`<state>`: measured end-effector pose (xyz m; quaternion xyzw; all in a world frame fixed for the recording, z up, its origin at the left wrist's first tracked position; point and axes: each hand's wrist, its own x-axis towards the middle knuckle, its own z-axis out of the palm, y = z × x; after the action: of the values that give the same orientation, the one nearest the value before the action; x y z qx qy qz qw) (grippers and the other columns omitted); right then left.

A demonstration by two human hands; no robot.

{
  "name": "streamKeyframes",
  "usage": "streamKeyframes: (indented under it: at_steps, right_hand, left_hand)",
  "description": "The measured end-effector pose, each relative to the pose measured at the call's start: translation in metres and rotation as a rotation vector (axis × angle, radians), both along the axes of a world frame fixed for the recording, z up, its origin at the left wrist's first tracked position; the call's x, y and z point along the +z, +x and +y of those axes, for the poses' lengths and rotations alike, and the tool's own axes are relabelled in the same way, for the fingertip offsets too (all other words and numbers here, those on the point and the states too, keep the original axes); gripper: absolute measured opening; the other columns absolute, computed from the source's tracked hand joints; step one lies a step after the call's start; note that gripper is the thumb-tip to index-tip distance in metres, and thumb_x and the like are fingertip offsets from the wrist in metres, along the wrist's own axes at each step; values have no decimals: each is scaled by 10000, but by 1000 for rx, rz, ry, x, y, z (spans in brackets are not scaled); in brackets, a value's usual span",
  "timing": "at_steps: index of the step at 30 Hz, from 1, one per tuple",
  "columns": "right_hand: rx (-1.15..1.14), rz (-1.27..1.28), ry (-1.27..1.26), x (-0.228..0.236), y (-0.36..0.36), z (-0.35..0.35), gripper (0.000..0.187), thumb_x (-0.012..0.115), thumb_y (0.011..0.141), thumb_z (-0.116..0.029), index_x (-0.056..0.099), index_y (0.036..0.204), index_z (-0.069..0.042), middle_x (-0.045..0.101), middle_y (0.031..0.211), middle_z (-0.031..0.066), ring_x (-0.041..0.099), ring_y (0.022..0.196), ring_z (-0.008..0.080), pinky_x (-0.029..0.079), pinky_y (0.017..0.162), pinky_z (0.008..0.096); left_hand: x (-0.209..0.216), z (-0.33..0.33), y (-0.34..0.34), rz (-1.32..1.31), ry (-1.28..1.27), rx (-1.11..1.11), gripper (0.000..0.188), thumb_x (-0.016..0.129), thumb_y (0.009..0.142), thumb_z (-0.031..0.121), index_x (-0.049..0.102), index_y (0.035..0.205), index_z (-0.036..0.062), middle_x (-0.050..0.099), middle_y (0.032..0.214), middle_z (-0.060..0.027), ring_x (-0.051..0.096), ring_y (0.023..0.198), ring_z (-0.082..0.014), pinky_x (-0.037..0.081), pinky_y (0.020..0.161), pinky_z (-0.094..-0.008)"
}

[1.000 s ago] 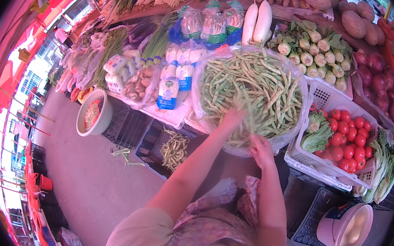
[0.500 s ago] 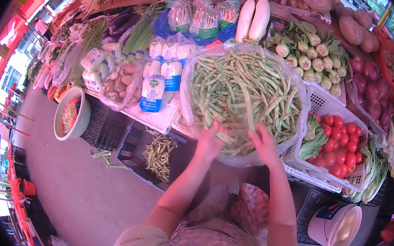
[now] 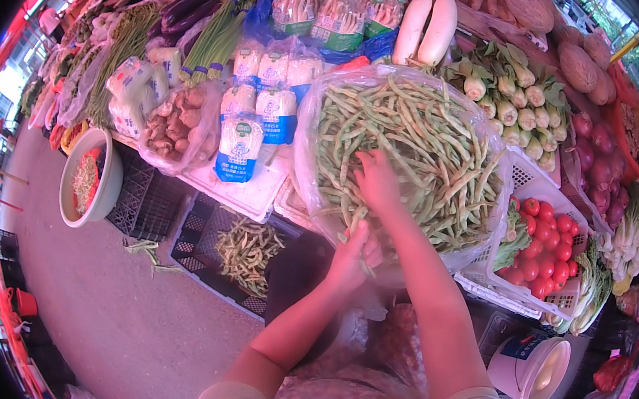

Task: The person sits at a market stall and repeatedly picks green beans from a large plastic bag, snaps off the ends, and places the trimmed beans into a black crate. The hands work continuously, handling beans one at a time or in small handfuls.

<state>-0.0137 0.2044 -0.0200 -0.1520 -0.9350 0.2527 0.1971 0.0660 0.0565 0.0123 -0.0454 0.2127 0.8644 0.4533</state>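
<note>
A large clear plastic bag stands open in front of me, heaped with pale green beans. At its near edge my left hand is closed around a few green beans, whose ends stick out above and below the fingers. My right hand reaches over the heap left of its middle. Its fingers are slightly apart and touch the beans, with nothing visibly gripped. Below and to the left, a dark crate on the ground holds more beans, many of them yellowish.
A white basket of tomatoes stands right of the bag. Packaged white mushrooms and bagged brown mushrooms lie to the left. White radishes and leafy greens are behind. A round tub and a white bucket flank me.
My right hand has moved left and farther into the bean heap, letting go of the beans at the near edge. My left hand has drawn nearer me, still holding beans. The view has shifted slightly.
</note>
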Motion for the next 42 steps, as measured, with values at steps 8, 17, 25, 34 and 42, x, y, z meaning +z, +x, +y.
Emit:
streamKeyframes:
  at_steps: [8, 17, 25, 34, 42]
  right_hand:
    - [-148, 94, -358, 41, 1, 36, 187, 645, 870, -218, 643, 934, -43, 632, 961, 129, 641, 842, 228, 512, 764, 352]
    - [-114, 687, -1309, 84, 118, 21, 226, 515, 978, -166, 544, 1142, -14, 626, 1131, 140, 644, 931, 218, 534, 842, 372]
    - [-273, 434, -1657, 34, 196, -35, 253, 515, 969, -135, 531, 1197, -26, 604, 1170, 158, 625, 953, 221, 513, 866, 370]
    - [56, -83, 297, 31, 168, -5, 445, 622, 773, -46, 561, 1212, -96, 467, 1321, 159, 454, 1181, 409, 400, 977, 514]
    - [79, -298, 595, 19, 108, 30, 870, 698, 634, -44, 409, 1379, -389, 277, 1494, 42, 391, 1240, 445, 420, 888, 627]
  left_hand:
    - [-3, -1, -6, 38, -127, 7, 245, 579, 941, 287, 466, 800, 121, 446, 677, -3, 473, 623, -157, 408, 606, -301]
    - [-6, 8, -3, 50, -61, -91, 440, 558, 946, 395, 531, 1201, 38, 626, 998, -125, 602, 914, -241, 462, 847, -381]
    - [-5, 9, 2, 7, 28, 74, 451, 531, 969, 294, 434, 1346, 66, 607, 1024, -75, 585, 998, -223, 450, 946, -410]
    - [-19, 3, -24, -28, 15, 183, 162, 572, 948, 203, 516, 1027, 74, 404, 671, 17, 425, 637, -133, 457, 736, -362]
    - [-15, -9, -21, 16, -82, 0, 183, 595, 921, 207, 540, 1010, 56, 399, 639, 28, 410, 588, -117, 454, 661, -331]
